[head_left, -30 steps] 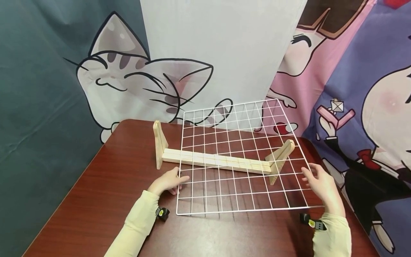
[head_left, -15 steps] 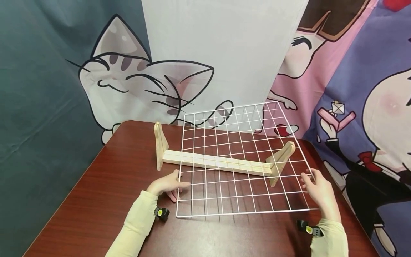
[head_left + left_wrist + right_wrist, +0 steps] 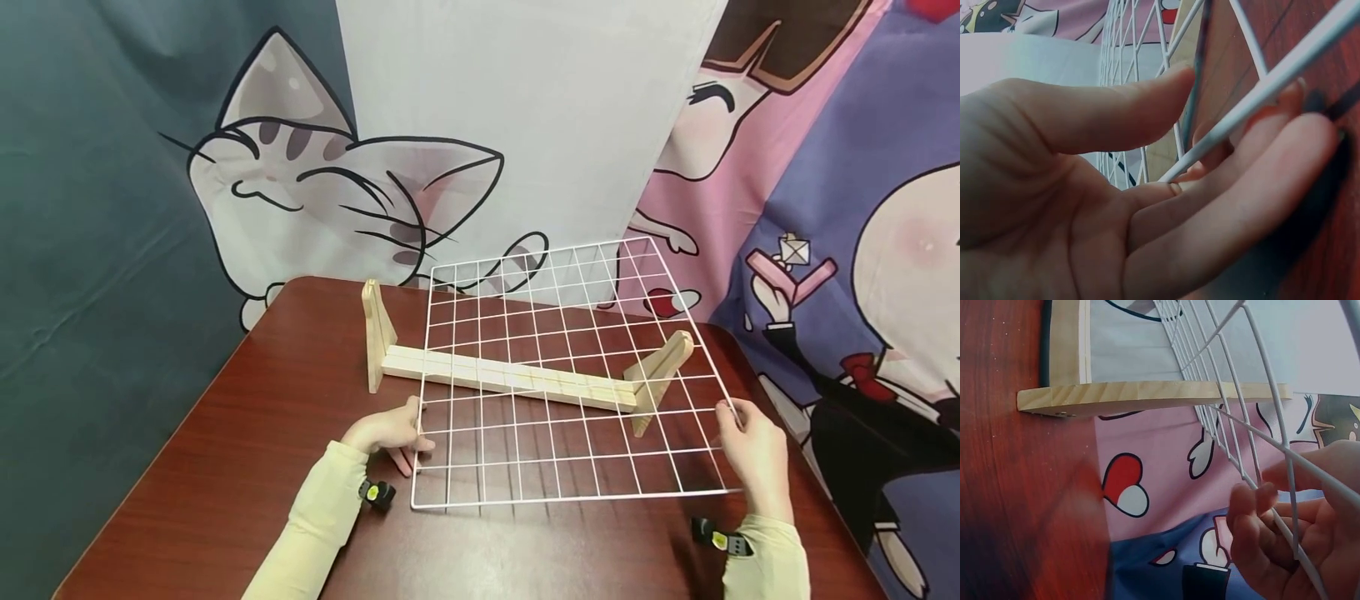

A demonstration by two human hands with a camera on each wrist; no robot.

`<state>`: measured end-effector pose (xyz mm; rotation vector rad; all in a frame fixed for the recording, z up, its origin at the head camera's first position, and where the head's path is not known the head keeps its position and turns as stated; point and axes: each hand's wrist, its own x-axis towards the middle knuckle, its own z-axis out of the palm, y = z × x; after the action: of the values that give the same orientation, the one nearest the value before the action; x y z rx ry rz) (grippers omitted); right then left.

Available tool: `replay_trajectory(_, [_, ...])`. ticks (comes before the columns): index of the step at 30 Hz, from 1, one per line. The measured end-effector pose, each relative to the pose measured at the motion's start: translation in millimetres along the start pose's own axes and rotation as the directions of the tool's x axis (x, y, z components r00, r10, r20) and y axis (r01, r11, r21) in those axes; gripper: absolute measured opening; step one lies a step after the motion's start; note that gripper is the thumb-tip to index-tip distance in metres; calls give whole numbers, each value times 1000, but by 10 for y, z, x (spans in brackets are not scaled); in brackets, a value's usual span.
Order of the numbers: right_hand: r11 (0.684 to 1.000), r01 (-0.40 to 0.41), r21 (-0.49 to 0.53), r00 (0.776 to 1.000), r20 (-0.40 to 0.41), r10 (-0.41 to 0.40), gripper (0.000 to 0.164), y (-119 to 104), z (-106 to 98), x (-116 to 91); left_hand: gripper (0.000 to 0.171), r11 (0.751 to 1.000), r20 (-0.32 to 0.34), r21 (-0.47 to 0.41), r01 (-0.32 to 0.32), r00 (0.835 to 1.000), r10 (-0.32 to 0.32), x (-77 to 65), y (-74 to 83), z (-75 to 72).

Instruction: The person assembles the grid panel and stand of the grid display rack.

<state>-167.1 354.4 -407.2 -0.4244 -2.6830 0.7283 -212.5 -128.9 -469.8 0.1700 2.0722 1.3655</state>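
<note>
A white wire grid panel point(image 3: 558, 499) leans over a pale wooden stand point(image 3: 403, 361), its far end raised in front of the backdrop. At the panel's near left edge, my left hand point(image 3: 384, 430) has its fingers bent under and round the outer wire point(image 3: 1254, 100); the thumb point(image 3: 1129, 112) stands apart above that wire. My right hand point(image 3: 759, 450) grips the near right edge, fingers curled round the wire in the right wrist view. The stand has a long crossbar between two slotted uprights, and the right upright point(image 3: 1147, 395) shows beyond the panel's wires.
Everything is over a dark red-brown table point(image 3: 255, 467) with a rounded far edge. A cartoon-printed cloth point(image 3: 555, 108) hangs close behind and along the right side. A small black camera point(image 3: 377, 494) is strapped on each wrist.
My right hand's fingers have closed onto the panel's right edge. The left thumb has drawn in towards the left edge. The panel and stand stay nearly in place.
</note>
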Motion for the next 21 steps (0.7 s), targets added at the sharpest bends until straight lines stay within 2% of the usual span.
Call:
replay_trajectory(7, [1000, -14, 0, 998, -64, 14, 35, 6, 26, -17, 55, 999, 0, 23, 22, 1000, -22, -52, 28, 2])
replay_trajectory(11, [999, -40, 14, 995, -87, 41, 35, 38, 68, -27, 59, 1000, 19, 24, 4, 1000, -5, -60, 21, -19])
replay_trajectory(16, [995, -63, 80, 989, -127, 73, 34, 60, 109, -52, 76, 998, 64, -20, -55, 996, 56, -46, -22, -67])
replay_trajectory(21, [982, -40, 185, 977, -197, 77, 31, 57, 122, -31, 98, 985, 125, -109, -132, 982, 145, -22, -34, -120])
